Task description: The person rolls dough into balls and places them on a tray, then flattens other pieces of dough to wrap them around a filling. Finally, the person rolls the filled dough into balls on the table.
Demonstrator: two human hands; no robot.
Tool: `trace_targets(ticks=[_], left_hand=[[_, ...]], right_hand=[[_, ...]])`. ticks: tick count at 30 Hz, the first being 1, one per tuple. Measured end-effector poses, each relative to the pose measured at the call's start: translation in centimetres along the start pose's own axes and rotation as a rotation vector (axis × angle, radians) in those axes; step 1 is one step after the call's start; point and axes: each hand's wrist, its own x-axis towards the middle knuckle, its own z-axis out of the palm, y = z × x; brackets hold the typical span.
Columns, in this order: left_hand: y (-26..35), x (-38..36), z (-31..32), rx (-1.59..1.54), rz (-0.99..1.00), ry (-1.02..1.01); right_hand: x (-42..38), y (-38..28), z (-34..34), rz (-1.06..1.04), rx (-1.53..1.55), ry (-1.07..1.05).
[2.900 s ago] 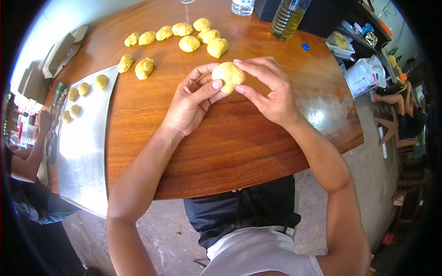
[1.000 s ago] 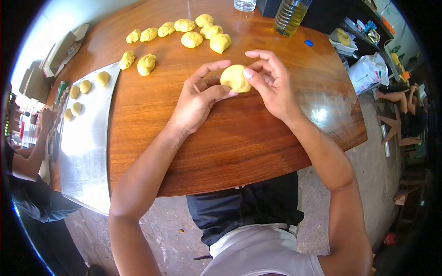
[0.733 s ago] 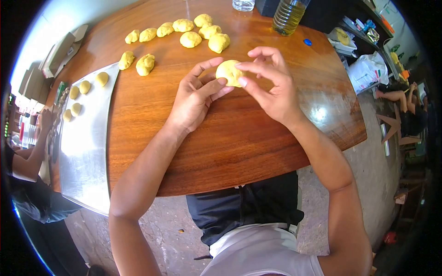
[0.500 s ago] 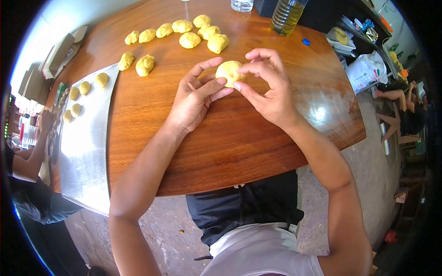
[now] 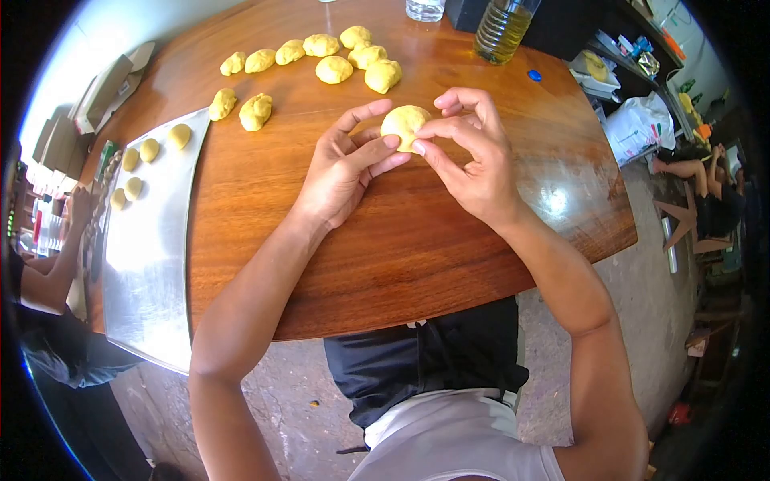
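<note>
Between my two hands, above the wooden table (image 5: 385,256), is a flattened round piece of yellow dough (image 5: 403,124). My left hand (image 5: 345,164) supports its left side, with the thumb on the front and fingers behind. At its right edge, the thumb and index finger of my right hand (image 5: 473,152) pinch the dough, the other fingers curled above. Farther back, several rough yellow dough lumps (image 5: 334,70) lie in loose rows. Two more lumps (image 5: 256,112) sit nearer the tray, to the left of my hands.
A metal tray (image 5: 148,256) at left carries several smooth dough balls (image 5: 179,136). An oil bottle (image 5: 503,32), a clear container (image 5: 424,9) and a blue cap (image 5: 534,75) stand at the back. Another person's arm (image 5: 60,268) is beyond the tray; someone else sits far right.
My right index finger has come down onto the dough's edge, which now looks more pinched. The dough is a little farther right; my left hand has barely moved.
</note>
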Motion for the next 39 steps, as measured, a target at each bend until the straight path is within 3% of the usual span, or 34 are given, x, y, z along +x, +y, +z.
trace_targets(ticks=[16, 19, 27, 30, 34, 37, 39], left_hand=[[-0.5, 0.1, 0.1, -0.021, 0.011, 0.062], [-0.3, -0.4, 0.3, 0.194, 0.038, 0.010], [0.2, 0.0, -0.6, -0.051, -0.006, -0.274], [0.3, -0.3, 0.3, 0.030, -0.039, -0.156], [-0.6, -0.3, -0.1, 0.021, -0.024, -0.067], [-0.8, -0.1, -1.0, -0.021, -0.068, -0.149], [-0.5, -0.3, -0.9, -0.088, -0.114, -0.175]], right_hand=[[0.3, -0.2, -0.1, 0.051, 0.024, -0.048], [0.0, 0.1, 0.2, 0.031, 0.059, -0.096], [0.1, 0.1, -0.8, 0.137, 0.155, -0.176], [0.0, -0.1, -1.2, 0.119, 0.167, -0.201], [-0.4, -0.4, -0.3, 0.054, 0.213, -0.131], [-0.8, 0.0, 0.5, 0.086, 0.306, -0.120], [-0.9, 0.4, 1.1, 0.000, 0.406, -0.035]])
